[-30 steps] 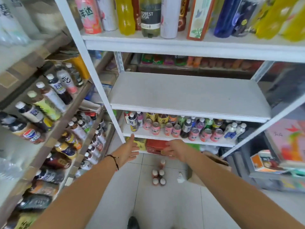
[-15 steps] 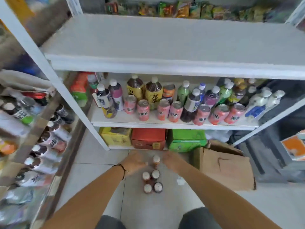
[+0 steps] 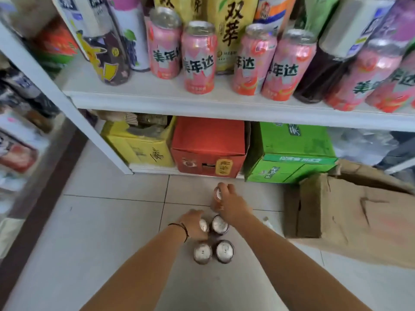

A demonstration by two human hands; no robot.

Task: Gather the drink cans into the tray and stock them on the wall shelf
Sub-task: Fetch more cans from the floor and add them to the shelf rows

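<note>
A: Where are the cans right now?

B: Five of them stand upright on the tiled floor (image 3: 107,232), in front of the white wall shelf (image 3: 202,102). Four sit close together in a square: the near left can (image 3: 202,253), the near right can (image 3: 224,250), the far right can (image 3: 220,224) and the far left can (image 3: 204,225). The fifth can (image 3: 217,195) stands apart, farther out, toward the shelf.

A: And the hands?

B: The right hand (image 3: 232,206) is wrapped around the fifth can, fingers curled over its top and side, so that grip is clenched on it. The left hand (image 3: 193,224), a dark cord on its wrist, lies against the far left can and hides part of its lid; whether its grip has closed on the can I cannot tell.

A: What is on the shelf?

B: A row of pink cans (image 3: 198,57) along the front edge, with taller bottles behind them. Below the board sit a yellow carton (image 3: 139,149), a red carton (image 3: 207,149) and a green carton (image 3: 289,153) side by side.

A: Anything else on the floor?

B: A brown cardboard box (image 3: 350,218) lies open to the right, near the green carton, well apart from the cans
</note>
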